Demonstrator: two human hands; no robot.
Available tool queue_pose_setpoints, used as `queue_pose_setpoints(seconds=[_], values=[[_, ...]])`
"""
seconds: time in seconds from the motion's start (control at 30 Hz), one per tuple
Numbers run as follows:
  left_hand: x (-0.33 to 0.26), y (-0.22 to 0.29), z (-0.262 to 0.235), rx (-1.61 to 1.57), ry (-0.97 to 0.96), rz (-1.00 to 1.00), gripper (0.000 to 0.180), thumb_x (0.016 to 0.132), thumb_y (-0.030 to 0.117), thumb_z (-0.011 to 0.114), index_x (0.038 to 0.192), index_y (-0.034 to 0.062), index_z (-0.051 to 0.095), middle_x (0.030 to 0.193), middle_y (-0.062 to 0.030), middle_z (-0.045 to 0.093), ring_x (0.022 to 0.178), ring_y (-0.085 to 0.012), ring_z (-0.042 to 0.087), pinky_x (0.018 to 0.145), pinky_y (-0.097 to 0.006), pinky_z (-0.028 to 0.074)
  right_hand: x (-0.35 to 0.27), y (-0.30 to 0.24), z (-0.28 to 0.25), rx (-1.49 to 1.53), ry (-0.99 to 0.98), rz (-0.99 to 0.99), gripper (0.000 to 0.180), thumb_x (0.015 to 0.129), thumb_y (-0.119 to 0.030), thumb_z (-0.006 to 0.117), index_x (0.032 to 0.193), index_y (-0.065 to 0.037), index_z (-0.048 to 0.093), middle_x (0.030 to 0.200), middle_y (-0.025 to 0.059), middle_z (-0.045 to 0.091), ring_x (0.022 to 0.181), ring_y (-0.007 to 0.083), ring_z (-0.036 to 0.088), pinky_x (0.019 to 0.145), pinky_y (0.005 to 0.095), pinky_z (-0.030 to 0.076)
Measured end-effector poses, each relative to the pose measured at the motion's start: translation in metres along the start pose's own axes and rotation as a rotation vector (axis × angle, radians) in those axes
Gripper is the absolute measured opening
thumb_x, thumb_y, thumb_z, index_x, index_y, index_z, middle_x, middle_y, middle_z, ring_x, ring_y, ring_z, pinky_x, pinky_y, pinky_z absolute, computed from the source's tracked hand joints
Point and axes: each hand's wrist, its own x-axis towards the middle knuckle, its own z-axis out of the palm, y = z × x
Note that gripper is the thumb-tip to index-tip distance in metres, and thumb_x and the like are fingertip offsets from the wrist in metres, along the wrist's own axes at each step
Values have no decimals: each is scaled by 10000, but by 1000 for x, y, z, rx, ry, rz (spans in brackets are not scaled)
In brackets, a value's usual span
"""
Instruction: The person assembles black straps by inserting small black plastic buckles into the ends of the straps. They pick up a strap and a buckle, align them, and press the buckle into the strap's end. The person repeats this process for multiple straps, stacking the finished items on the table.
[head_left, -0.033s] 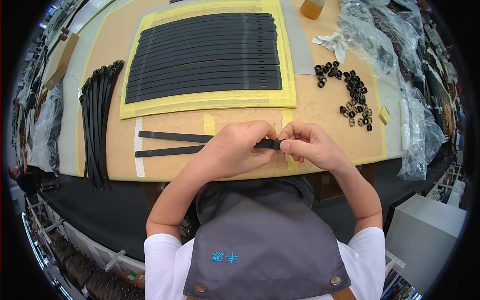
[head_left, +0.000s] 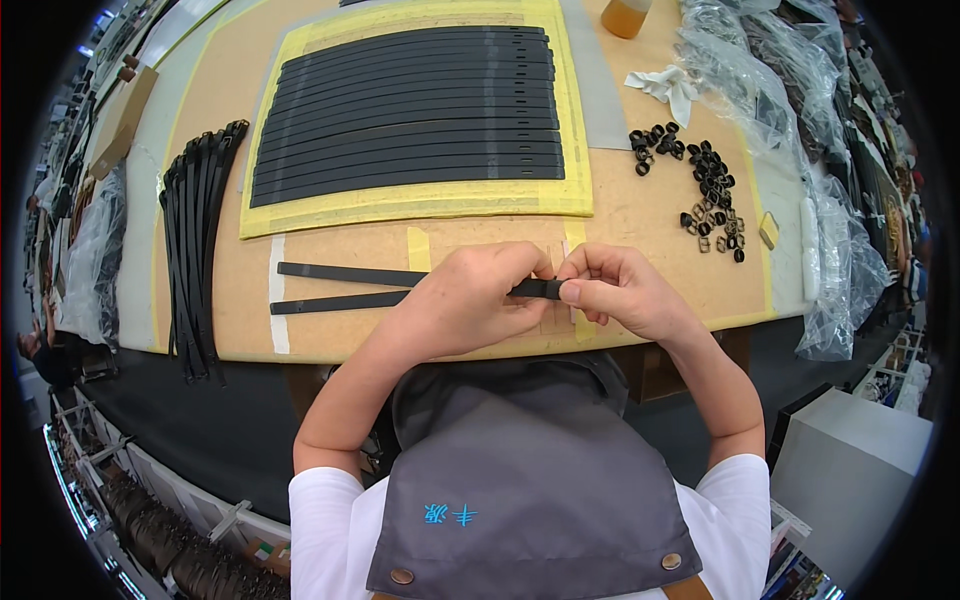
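Observation:
Close to the table's front edge, my left hand [head_left: 478,295] is closed around a black strap [head_left: 533,289]. The fingertips of my right hand [head_left: 625,290] pinch the strap's right end. Whether a small fitting sits between those fingers is hidden. Out to the left of my left hand, two black strap lengths [head_left: 350,272] spread slightly apart on the table; my hand covers where they come together. Beyond my hands, a yellow-edged board [head_left: 420,214] carries several flat black straps [head_left: 410,110] in parallel rows, with slots toward their right ends.
A bundle of finished-looking black straps [head_left: 193,250] hangs over the front edge at left. Small black loops [head_left: 712,170] and metal buckles [head_left: 705,222] lie scattered at right, near a yellow block [head_left: 768,230]. Clear plastic [head_left: 845,260], a white cloth [head_left: 668,90] and an amber-filled container [head_left: 625,18] are farther out.

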Motion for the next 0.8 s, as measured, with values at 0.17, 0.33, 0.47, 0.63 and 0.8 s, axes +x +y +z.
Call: queue_pose_setpoints(seconds=[0.17, 0.33, 0.47, 0.63, 0.8], values=[[0, -2, 2, -23, 10, 24, 246, 779, 1, 782, 998, -15, 670, 871, -150, 720, 810, -276, 744, 709, -349, 604, 0, -2, 1, 0, -13, -13, 239, 960, -273, 783, 990, -64, 669, 817, -57, 624, 690, 18, 544, 617, 200, 442], [0, -3, 4, -21, 27, 34, 235, 777, -8, 772, 986, -16, 665, 860, -147, 715, 795, -271, 737, 704, -347, 601, 0, -3, 0, -3, -28, -18, 235, 964, -263, 784, 988, -60, 667, 814, -53, 626, 694, 18, 547, 616, 198, 444], [0, -2, 3, -19, -11, 10, 228, 810, 34, 748, 1003, -11, 635, 899, -190, 721, 843, -348, 731, 739, -415, 590, -1, -4, 0, -9, -22, -15, 239, 964, -254, 785, 992, -50, 664, 812, -46, 630, 692, 17, 549, 615, 198, 444], [-1, -2, 5, 5, 11, 17, 216, 792, 6, 758, 978, -7, 649, 864, -157, 712, 797, -303, 729, 702, -378, 590, -2, -5, 1, -12, -12, -19, 237, 963, -242, 785, 992, -42, 661, 811, -42, 631, 689, 16, 549, 608, 197, 441], [-1, -2, 6, 25, 22, 35, 211, 782, -13, 762, 963, -4, 654, 846, -143, 708, 776, -285, 730, 687, -361, 594, -2, -4, 3, -15, -5, -21, 224, 965, -223, 780, 990, -37, 659, 813, -38, 632, 686, 14, 546, 600, 198, 434]])
